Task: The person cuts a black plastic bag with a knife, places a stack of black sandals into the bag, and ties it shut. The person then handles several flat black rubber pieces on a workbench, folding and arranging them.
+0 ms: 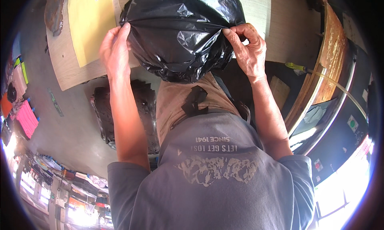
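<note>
A black plastic bag [176, 38], shiny and bulging, lies on the light wood table [286, 28] and hangs over its near edge. My left hand [117, 50] pinches the bag's plastic at its left side between thumb and fingers. On the right side, my right hand [249, 46] pinches another bit of the plastic, fingers curled. Between the two hands the plastic is pulled into a taut crease. What the bag contains is hidden.
A yellow sheet [92, 26] lies on the table at the left. Below the table edge sits a stack of dark material [124, 114]. At the right stand a worn wooden board [332, 54] and a yellow-green tool [295, 66] with a hose. Colourful piles fill the far left.
</note>
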Available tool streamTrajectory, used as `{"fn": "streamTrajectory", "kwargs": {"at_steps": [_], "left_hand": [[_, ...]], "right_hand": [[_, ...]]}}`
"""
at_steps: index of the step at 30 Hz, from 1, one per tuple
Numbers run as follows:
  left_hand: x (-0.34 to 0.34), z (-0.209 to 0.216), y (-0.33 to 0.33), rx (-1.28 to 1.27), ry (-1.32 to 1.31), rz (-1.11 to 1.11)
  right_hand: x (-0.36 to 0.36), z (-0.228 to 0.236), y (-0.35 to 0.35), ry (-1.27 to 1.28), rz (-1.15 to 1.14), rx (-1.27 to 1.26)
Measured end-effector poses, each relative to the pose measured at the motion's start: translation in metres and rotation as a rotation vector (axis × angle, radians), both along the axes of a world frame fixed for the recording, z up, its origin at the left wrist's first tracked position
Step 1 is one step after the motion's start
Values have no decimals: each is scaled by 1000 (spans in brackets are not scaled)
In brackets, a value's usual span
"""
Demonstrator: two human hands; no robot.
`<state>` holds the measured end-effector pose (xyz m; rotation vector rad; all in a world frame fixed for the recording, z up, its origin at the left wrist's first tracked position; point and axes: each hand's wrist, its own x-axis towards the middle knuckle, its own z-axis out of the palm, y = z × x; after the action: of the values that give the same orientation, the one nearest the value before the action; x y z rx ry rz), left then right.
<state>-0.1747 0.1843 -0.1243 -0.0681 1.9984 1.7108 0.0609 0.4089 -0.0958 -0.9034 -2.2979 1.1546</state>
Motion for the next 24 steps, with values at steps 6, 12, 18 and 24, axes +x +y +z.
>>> {"fn": "streamTrajectory", "kwargs": {"at_steps": [6,12,18,24], "left_hand": [[-9,-6,7,15,-61,38],[-6,15,7,207,-16,-22],[30,36,-5,98,183,65],[126,61,-30,-91,-215,-298]], "right_hand": [[-10,3,-1,-68,-86,-65],[-13,7,7,97,-66,-25],[-8,0,11,52,-181,-211],[-24,14,18,73,6,-61]]}}
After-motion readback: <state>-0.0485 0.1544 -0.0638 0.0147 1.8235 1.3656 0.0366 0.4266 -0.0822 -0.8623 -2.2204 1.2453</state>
